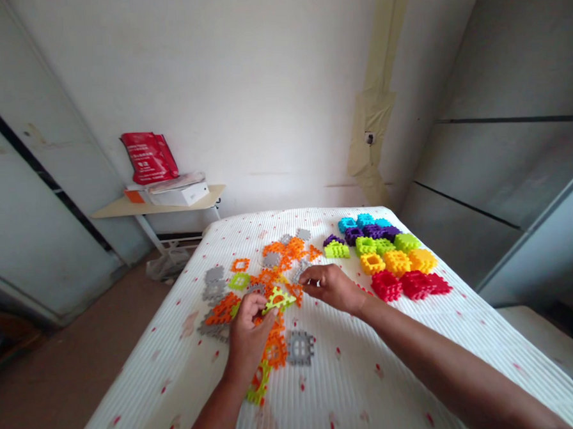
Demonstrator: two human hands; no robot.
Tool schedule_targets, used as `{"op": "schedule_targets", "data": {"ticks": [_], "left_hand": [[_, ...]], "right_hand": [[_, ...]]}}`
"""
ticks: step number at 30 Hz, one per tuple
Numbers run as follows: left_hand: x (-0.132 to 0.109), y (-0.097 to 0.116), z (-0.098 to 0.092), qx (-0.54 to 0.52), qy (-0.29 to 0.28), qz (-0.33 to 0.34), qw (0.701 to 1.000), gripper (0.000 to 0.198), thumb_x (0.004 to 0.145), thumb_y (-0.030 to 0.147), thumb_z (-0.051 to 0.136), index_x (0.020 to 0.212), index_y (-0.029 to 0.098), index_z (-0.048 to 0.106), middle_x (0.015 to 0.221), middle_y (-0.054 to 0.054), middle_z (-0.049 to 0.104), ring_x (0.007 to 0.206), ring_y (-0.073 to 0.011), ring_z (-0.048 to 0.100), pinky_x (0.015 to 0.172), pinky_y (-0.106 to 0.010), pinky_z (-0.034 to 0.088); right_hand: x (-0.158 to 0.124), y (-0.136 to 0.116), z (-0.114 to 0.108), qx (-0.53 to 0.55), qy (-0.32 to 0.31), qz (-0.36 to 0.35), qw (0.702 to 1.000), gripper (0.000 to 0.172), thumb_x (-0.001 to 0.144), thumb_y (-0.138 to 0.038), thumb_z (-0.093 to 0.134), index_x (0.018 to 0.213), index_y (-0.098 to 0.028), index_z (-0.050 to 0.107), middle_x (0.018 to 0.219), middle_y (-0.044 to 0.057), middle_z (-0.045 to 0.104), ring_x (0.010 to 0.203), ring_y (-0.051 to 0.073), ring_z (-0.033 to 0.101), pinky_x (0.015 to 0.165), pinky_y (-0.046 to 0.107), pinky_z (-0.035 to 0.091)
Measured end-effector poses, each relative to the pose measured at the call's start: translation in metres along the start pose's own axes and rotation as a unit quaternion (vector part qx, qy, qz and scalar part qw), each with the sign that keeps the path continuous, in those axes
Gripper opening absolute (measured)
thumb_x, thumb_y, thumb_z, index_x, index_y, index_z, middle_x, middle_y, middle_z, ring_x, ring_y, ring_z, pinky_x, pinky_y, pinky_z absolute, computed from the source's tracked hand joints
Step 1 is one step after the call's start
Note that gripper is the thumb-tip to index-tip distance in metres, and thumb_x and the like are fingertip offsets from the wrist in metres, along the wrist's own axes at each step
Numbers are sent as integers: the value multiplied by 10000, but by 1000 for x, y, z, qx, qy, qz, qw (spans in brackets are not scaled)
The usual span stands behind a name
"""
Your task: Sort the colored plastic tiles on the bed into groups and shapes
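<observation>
A: Which piece is in hand?
B: One lime-green triangle (278, 299), over the loose orange pieces (275, 344). The left hand (250, 317) pinches it, thumb and fingers closed on its edge.
A: And the right hand (329, 286)?
B: Just right of the triangle, fingers curled and close together beside one orange triangle (296, 293). I can't tell whether it grips anything.
A: What else is near the green triangle?
B: One grey square (301, 349) on the near side, and one lime-green square (239, 280) to the left, slightly beyond it.
A: Farther off?
B: Well right of it, three yellow stacks (397, 262) and three red stacks (416, 284). Everything lies on a ribbed white cover (353, 377). Far beyond, to its left, one side table (171, 208).
</observation>
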State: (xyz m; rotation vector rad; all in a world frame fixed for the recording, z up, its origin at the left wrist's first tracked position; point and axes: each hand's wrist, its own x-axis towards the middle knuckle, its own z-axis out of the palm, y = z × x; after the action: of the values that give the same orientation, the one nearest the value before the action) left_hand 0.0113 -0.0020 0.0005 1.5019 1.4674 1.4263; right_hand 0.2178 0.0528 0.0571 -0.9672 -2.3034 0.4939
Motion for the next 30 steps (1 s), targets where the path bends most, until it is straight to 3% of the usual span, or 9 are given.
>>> {"op": "schedule_targets", "data": {"ticks": [8, 17, 23, 27, 30], "left_hand": [[0, -1, 1, -10, -17, 8, 1000, 180, 709, 312, 607, 748, 203, 469, 635, 47, 502, 604, -111, 508, 590, -207, 405], [-1, 1, 4, -32, -30, -14, 999, 236, 695, 349, 633, 717, 200, 451, 591, 66, 460, 531, -87, 468, 516, -183, 375], [-2, 0, 7, -51, -35, -23, 998, 237, 688, 344, 645, 734, 194, 468, 622, 51, 508, 567, -97, 513, 548, -194, 415], [-1, 4, 4, -69, -34, -36, 996, 343, 663, 346, 667, 929, 188, 520, 811, -20, 641, 741, -155, 615, 680, -264, 491], [2, 7, -1, -70, -12, -38, 997, 430, 657, 369, 656, 1018, 176, 523, 897, -67, 672, 839, -194, 640, 767, -327, 508]], "right_hand": [[-12, -10, 35, -75, 31, -68, 994, 99, 805, -117, 548, 860, -169, 610, 793, 36, 625, 702, 120, 573, 635, 200, 416], [-15, -11, 35, -210, 18, -122, 970, 107, 857, -127, 477, 839, -162, 577, 748, 37, 594, 689, 137, 545, 633, 220, 404], [-18, -12, 38, -224, 19, -128, 966, 141, 855, -109, 452, 800, -162, 571, 744, 46, 596, 681, 140, 542, 618, 224, 405], [-13, -5, 27, -206, 29, -106, 972, 154, 864, -134, 450, 844, -154, 601, 760, 51, 617, 695, 138, 564, 643, 220, 421], [-1, 18, 0, -202, 38, -17, 978, 170, 845, -120, 470, 902, -161, 625, 841, 49, 653, 751, 121, 589, 702, 200, 425]]}}
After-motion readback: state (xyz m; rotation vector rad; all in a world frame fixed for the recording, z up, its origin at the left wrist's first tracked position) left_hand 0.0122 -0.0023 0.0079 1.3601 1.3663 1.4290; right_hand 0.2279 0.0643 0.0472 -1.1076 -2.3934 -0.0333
